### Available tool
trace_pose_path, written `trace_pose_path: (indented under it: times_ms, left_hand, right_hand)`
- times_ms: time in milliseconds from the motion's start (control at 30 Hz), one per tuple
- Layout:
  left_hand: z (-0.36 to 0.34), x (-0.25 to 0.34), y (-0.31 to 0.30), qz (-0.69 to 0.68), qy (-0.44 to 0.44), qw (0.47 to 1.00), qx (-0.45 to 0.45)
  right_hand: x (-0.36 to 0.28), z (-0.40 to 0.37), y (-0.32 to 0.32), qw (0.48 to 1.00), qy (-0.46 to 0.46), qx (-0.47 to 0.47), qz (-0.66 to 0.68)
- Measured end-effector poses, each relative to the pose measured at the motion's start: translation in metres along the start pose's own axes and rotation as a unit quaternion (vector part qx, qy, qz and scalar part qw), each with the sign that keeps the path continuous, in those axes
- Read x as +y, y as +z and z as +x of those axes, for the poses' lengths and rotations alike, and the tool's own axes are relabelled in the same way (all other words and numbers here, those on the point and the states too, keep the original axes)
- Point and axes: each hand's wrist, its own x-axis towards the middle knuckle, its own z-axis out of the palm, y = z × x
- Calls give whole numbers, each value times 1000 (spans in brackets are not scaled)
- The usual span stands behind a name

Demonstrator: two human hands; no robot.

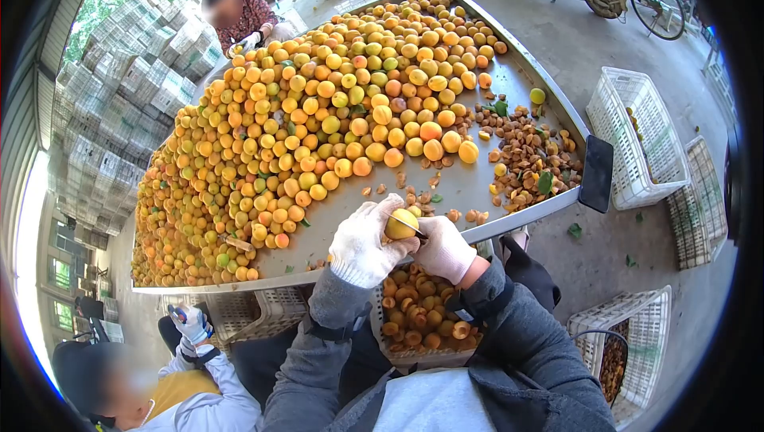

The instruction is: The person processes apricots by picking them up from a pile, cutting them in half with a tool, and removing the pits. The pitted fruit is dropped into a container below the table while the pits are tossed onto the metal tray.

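Observation:
My left hand (366, 243), in a white knit glove, is closed around a yellow apricot (401, 223) near the table's front edge. My right hand (444, 251), also gloved, is closed on a small knife (411, 226), whose thin blade lies against the fruit. Below both hands sits a crate of halved apricots (423, 309). A big heap of whole orange and yellow apricots (318, 114) covers much of the metal table (366, 203). To its right lies a pile of brown pits (531, 153) with a few leaves.
A dark phone (596, 173) is at the table's right corner. White plastic crates (637, 136) stand on the floor at the right. One person (183, 388) sits at lower left, another (243, 18) across the table. Stacked crates (119, 114) fill the left background; motorbikes stand at the back right.

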Motion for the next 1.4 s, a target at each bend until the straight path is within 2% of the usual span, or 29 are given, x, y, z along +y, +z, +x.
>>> trace_pose_path:
  times_ms: [33, 100, 133, 167, 200, 267, 367, 400, 433, 467, 500, 533, 567, 600, 633, 700, 767, 800, 833, 900, 967, 1033, 1100, 1167, 1200, 1233, 1267, 1300, 1400]
  left_hand:
    - [3, 4, -4, 170, 68, 983, -4]
    - [2, 4, -1, 173, 61, 983, -20]
    - [0, -12, 11, -42, 47, 998, 17]
    - [-3, -22, 21, -255, 33, 965, 56]
    - [-7, -24, 26, -255, 34, 965, 59]
    - [-11, -21, 32, -506, -13, 862, 36]
    - [-12, -5, 24, -419, -67, 904, 50]
    - [-9, -3, 19, -297, -41, 953, 42]
    - [-6, 0, 14, -296, -43, 953, 41]
    - [-2, 4, 9, -125, 12, 991, 46]
    - [1, 6, 5, 50, 69, 995, 49]
    - [1, 7, 5, 69, 102, 990, 66]
    - [0, 6, 9, 69, 104, 990, 65]
    - [-2, 3, 18, -213, 31, 975, 63]
    - [-4, -1, 24, -477, -44, 876, 55]
    - [-5, -5, 25, -459, -41, 887, 43]
    - [-7, -6, 22, -287, -50, 956, 33]
    - [-5, 3, 16, -129, 11, 989, 76]
    - [-3, 11, 11, -128, 9, 989, 76]
    - [2, 21, 1, 125, 50, 988, 69]
    - [6, 11, 4, 156, 74, 982, 74]
    - [6, 4, 7, 192, 73, 976, 69]
    - [3, 2, 10, 183, 87, 975, 87]
    - [-2, 7, 11, 18, 92, 990, 108]
    - [-4, 1, 18, 20, 91, 989, 112]
    - [-7, -11, 29, -211, 23, 973, 91]
    - [-7, -11, 31, -430, -47, 899, 64]
    - [-6, -10, 30, -429, -47, 900, 62]
    - [-5, -6, 28, -255, 9, 965, 58]
  right_hand:
    - [2, 1, -1, 1000, -2, 1, 0]
    - [5, 1, -3, 999, 3, -31, 12]
    - [3, 0, -2, 999, 3, -31, 11]
    - [0, 0, 0, 998, -17, 0, 56]
    - [-3, 0, 2, 994, -37, 29, 102]
    - [-7, -1, 6, 995, -41, 39, 84]
    - [-7, -3, 5, 997, -32, 44, 55]
    - [-3, -1, 5, 997, -43, 34, 46]
    - [-1, 1, 4, 997, -54, 26, 39]
    - [0, 2, 4, 998, -57, 19, 36]
    - [0, 3, 4, 997, -59, 20, 36]
    - [2, 3, 5, 996, -48, 20, 76]
    - [1, 3, 4, 993, -37, 19, 115]
    - [-2, 3, 3, 993, -37, 20, 114]
    - [-8, 2, 3, 991, -54, 39, 113]
    - [-11, 3, 3, 989, -71, 59, 114]
    - [-7, -1, 4, 992, -71, 57, 88]
    - [-7, -1, 3, 992, -70, 56, 88]
    - [-8, 0, 0, 994, -44, 38, 90]
    - [-8, 4, -5, 995, -20, 23, 94]
    - [-4, 3, -10, 998, 51, -21, 26]
    - [0, 4, -7, 998, 59, -21, 23]
    - [4, 2, -1, 1000, 7, 22, 12]
    - [-2, -1, 3, 999, -8, 25, 44]
    - [-8, -2, 3, 998, -7, 23, 61]
    - [-12, -4, 5, 997, -5, 22, 80]
    - [-12, -5, 8, 996, -10, 35, 77]
    - [-12, -4, 8, 996, -10, 37, 78]
    - [-15, -4, 6, 996, -20, 91, -12]
